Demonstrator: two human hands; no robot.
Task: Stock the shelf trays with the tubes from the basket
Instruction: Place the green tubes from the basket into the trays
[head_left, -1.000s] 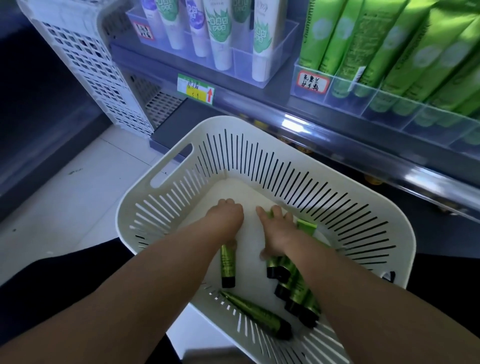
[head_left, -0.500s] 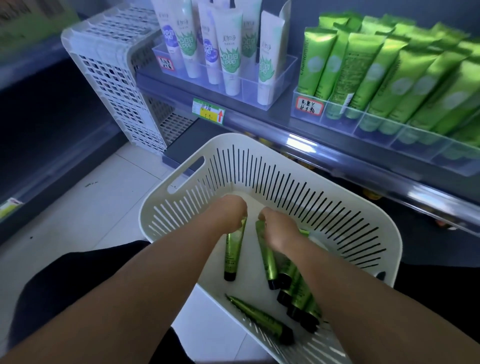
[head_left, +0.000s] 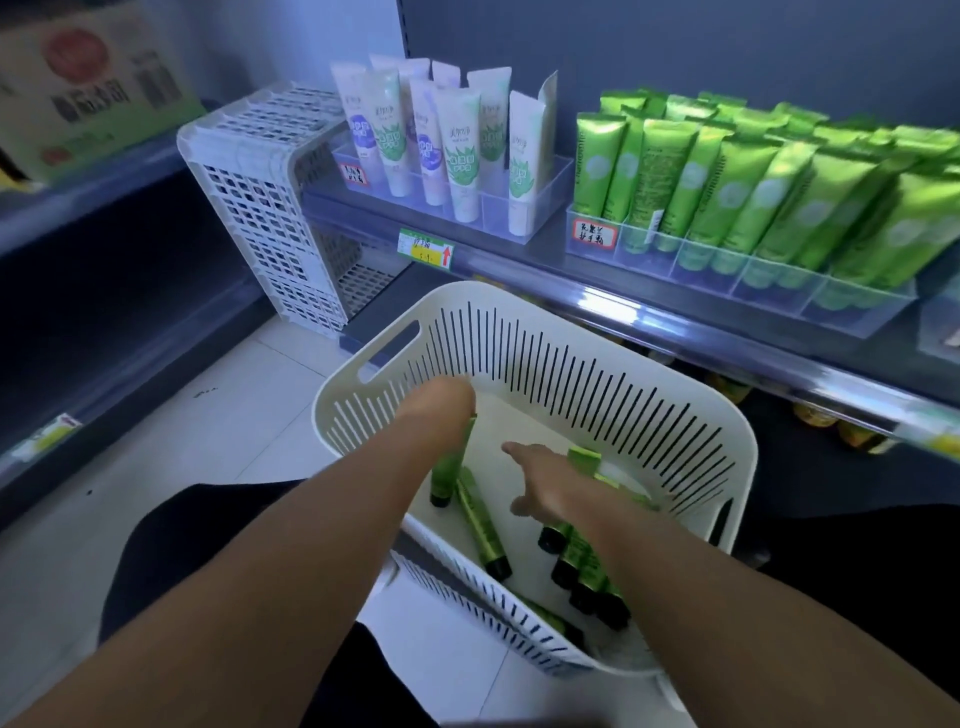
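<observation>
A white slotted basket (head_left: 744, 431) rests on my lap below the shelf. My left hand (head_left: 441, 408) is a fist at the basket's left inner wall, shut on a green tube (head_left: 451, 470) that hangs cap down. My right hand (head_left: 548, 486) hovers inside the basket with its fingers spread and nothing in them. Another green tube (head_left: 480, 525) lies loose between the hands, and several more tubes (head_left: 584, 566) are piled under my right forearm. On the shelf, a clear divided tray (head_left: 737, 270) holds rows of upright green tubes.
A second clear tray (head_left: 540, 200) with white tubes stands to the left on the shelf. A white lattice crate (head_left: 260, 182) stands on its side at the shelf's left end. A cardboard box (head_left: 88, 88) sits upper left. Jars (head_left: 831, 421) are under the shelf edge.
My left hand has lifted its tube higher along the basket wall. My right hand has opened and the tube it gripped now lies in the basket. The view has tilted up toward the shelf.
</observation>
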